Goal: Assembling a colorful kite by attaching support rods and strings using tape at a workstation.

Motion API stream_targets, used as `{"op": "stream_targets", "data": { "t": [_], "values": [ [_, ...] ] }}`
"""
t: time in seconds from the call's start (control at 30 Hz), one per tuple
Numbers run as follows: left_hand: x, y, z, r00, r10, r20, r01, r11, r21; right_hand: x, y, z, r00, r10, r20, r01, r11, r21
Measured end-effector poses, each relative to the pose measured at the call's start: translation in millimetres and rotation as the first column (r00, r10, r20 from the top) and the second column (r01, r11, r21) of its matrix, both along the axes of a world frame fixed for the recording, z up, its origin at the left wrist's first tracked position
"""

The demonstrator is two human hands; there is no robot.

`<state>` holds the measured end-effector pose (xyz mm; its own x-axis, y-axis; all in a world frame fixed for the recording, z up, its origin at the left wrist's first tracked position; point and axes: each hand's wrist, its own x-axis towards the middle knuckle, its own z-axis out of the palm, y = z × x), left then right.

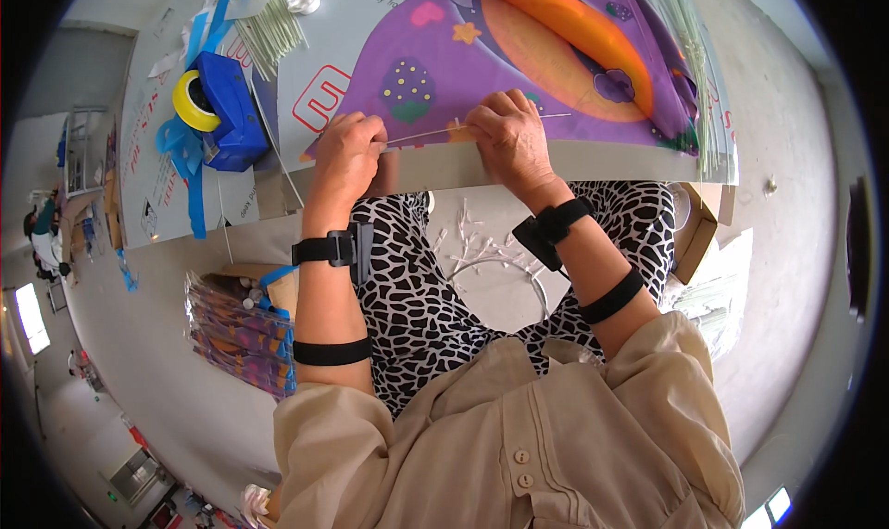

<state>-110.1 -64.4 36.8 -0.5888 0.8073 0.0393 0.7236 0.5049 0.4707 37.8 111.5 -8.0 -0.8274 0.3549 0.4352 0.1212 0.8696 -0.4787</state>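
A thin pale rod runs crosswise between my two hands, just above the near edge of a purple printed sheet. My left hand is closed, with its fingertips pinching the rod's left end. Farther along, my right hand has its fingers curled round the same rod, and the tip sticks out past them to the right. The sheet carries stars, a heart, a spotted strawberry shape and a large orange shape. Its right part is bunched in folds.
A blue tape dispenser with a yellow roll stands on the left of the board-covered table. Bundles of pale rods lie at the far left and right. Clear-wrapped packages and an open cardboard box sit below.
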Motion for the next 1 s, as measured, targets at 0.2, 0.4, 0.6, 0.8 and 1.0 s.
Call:
{"op": "stream_targets", "data": {
  "t": [0.2,0.4,0.6,0.8,1.0],
  "values": [
    [2.5,14.0,-9.7,0.995,-0.066,-0.074,0.066,0.998,0.004,0.2,-4.8,-5.9,0.999,-0.044,-0.005,0.044,0.999,-0.019],
    [5.5,14.3,-12.7,0.998,-0.013,-0.058,0.014,1.000,0.019,-0.3,-11.3,-5.2,0.998,-0.063,0.007,0.063,0.997,-0.038],
    [11.2,18.5,-15.8,0.992,-0.008,-0.129,0.017,0.997,0.072,-1.1,-12.4,-7.1,0.997,-0.077,-0.011,0.077,0.996,-0.051],
    [12.6,20.2,-19.2,0.989,0.025,-0.147,-0.014,0.997,0.078,-1.5,-14.3,-4.5,0.997,-0.083,-0.001,0.083,0.994,-0.078],
    [15.2,23.9,-17.6,0.987,-0.009,-0.158,0.018,0.998,0.055,-1.9,-15.2,-5.1,0.996,-0.088,-0.018,0.087,0.993,-0.084]
  ]
}}
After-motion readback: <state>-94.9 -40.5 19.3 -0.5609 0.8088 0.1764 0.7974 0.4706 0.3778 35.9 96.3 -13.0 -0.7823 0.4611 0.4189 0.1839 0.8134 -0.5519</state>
